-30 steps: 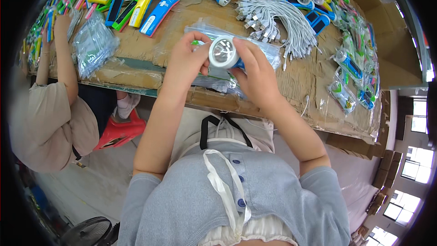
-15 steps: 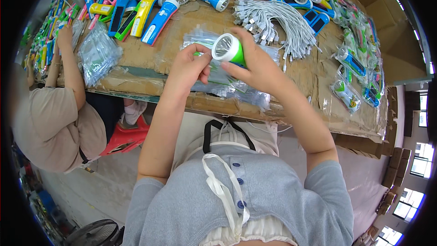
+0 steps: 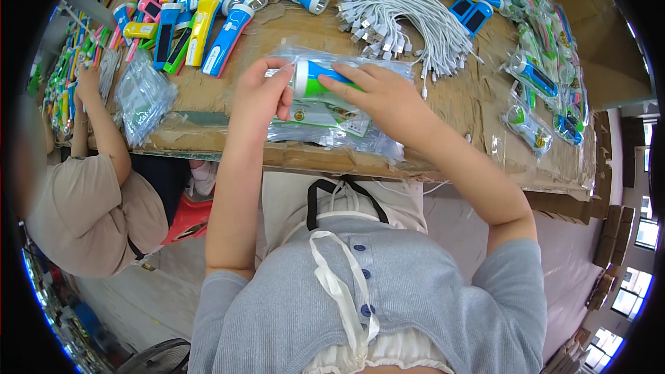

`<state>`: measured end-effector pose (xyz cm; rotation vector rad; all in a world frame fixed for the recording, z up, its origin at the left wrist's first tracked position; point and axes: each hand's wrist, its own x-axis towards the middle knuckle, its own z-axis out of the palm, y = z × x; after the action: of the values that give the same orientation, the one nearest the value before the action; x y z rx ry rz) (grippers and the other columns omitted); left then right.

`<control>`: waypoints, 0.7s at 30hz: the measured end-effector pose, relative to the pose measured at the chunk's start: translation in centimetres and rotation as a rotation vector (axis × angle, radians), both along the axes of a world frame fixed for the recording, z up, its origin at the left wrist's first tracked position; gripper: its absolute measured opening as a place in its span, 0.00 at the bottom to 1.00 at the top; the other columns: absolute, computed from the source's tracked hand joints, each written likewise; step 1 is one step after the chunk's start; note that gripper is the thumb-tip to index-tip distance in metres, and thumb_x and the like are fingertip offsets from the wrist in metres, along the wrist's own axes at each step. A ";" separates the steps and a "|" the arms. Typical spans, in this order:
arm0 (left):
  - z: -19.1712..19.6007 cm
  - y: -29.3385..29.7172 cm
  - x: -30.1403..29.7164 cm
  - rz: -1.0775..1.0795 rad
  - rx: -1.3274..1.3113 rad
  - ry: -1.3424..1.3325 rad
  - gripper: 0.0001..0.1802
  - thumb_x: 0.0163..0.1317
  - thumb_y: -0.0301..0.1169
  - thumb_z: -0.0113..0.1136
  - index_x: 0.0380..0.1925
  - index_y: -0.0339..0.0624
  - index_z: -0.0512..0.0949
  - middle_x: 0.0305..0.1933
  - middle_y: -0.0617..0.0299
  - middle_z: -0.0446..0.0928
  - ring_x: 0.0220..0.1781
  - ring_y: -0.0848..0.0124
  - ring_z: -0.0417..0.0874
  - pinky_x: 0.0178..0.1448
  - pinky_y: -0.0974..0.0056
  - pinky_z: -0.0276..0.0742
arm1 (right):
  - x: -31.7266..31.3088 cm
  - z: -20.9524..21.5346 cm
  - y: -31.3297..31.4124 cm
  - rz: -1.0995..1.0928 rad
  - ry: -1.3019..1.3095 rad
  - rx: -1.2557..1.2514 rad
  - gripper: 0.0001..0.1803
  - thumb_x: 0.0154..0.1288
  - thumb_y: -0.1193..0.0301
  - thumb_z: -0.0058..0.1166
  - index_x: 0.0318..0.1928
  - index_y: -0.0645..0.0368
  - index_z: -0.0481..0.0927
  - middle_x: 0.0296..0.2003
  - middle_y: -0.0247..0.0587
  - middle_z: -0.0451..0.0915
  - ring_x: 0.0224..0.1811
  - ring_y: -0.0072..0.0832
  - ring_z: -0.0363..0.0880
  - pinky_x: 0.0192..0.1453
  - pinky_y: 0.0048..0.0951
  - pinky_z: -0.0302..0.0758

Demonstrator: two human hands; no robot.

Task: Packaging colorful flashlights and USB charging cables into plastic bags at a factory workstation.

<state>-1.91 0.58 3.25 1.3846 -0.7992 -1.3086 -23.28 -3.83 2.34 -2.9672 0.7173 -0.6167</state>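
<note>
A blue and green flashlight (image 3: 316, 76) with a white head lies over a stack of clear plastic bags (image 3: 318, 131), its head toward my left hand. My right hand (image 3: 388, 100) is laid over the flashlight's body, fingers stretched along it and hiding the tail end. My left hand (image 3: 258, 100) is closed, thumb and fingertips pinching the edge of a clear plastic bag (image 3: 289, 67) beside the white head. Whether the flashlight is inside this bag I cannot tell. Under my hands, a printed green and white card (image 3: 332, 116) shows through the plastic.
Many colourful flashlights (image 3: 225, 38) lie along the far side. White charging cables (image 3: 415, 24) are bundled beyond my right hand. Bagged flashlights (image 3: 530, 83) pile up at right. Another bag stack (image 3: 142, 93) sits at left, near a co-worker (image 3: 97, 194) at the cardboard-covered table (image 3: 215, 142).
The flashlight has come down from an upward tilt to lie over the bags, its head pointing left. My left hand has moved left; my right hand has flattened over the body.
</note>
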 end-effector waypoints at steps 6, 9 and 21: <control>1.4 0.3 0.1 -0.027 -0.114 -0.421 0.08 0.62 0.32 0.53 0.37 0.40 0.72 0.13 0.65 0.69 0.10 0.79 0.65 0.15 0.73 0.58 | -1.3 -0.4 -1.2 0.014 0.035 -0.044 0.26 0.49 0.74 0.55 0.54 0.49 0.73 0.52 0.39 0.72 0.49 0.35 0.72 0.51 0.33 0.72; 0.6 -0.2 4.2 -0.160 -0.015 -0.431 0.07 0.61 0.32 0.54 0.37 0.42 0.72 0.13 0.65 0.69 0.10 0.79 0.64 0.14 0.72 0.57 | -3.9 1.5 -1.9 -0.080 -0.005 -0.160 0.18 0.48 0.71 0.57 0.44 0.52 0.77 0.50 0.39 0.73 0.49 0.36 0.72 0.50 0.34 0.71; 0.3 0.2 -2.7 -0.148 -0.866 -1.225 0.14 0.47 0.29 0.64 0.36 0.42 0.75 0.39 0.55 0.75 0.42 0.56 0.75 0.48 0.53 0.67 | -3.2 0.1 -1.8 -0.170 -0.200 0.111 0.08 0.52 0.77 0.56 0.34 0.58 0.73 0.37 0.41 0.76 0.37 0.39 0.76 0.37 0.33 0.75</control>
<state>-4.66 0.74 3.53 1.2738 -1.9924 0.0503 -26.51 -5.66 2.46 -2.7128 0.9558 -0.8397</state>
